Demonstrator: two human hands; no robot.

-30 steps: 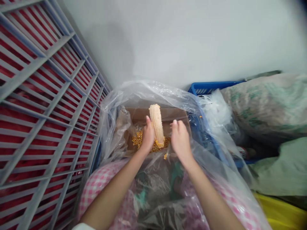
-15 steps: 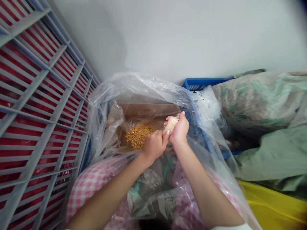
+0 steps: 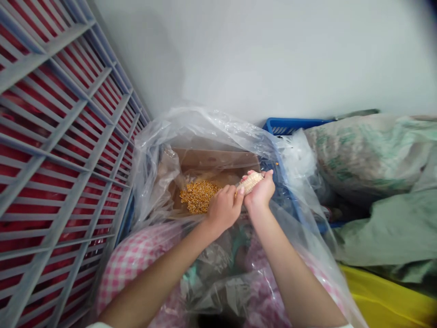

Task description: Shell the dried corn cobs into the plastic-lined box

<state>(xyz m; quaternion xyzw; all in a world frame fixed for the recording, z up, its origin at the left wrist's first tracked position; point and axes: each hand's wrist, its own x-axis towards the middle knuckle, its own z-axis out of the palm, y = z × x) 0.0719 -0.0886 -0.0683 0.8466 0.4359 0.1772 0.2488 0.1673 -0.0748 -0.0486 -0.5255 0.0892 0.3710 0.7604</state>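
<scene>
A pale corn cob (image 3: 251, 181) lies across the palm of my right hand (image 3: 261, 193), whose fingers curl around its far side. My left hand (image 3: 223, 209) is closed at the cob's lower left end, with the thumb pressed against it; its curled fingers hide that end. Below and left of the hands, loose yellow corn kernels (image 3: 198, 197) are heaped in a cardboard box (image 3: 218, 159). Clear plastic sheeting (image 3: 150, 182) surrounds the box and spreads over the lap.
On the left stands a tall slatted plastic crate (image 3: 71, 150) with red material behind its slats. To the right are a blue basket (image 3: 297, 123), a stuffed woven sack (image 3: 368, 150), a grey-green cloth (image 3: 392, 228) and a yellow item (image 3: 382, 296). A white wall (image 3: 273, 54) rises behind.
My right hand has tilted outward and shows more of the cob. Both hands sit slightly farther right in view, and the whole scene has shifted a little with the camera.
</scene>
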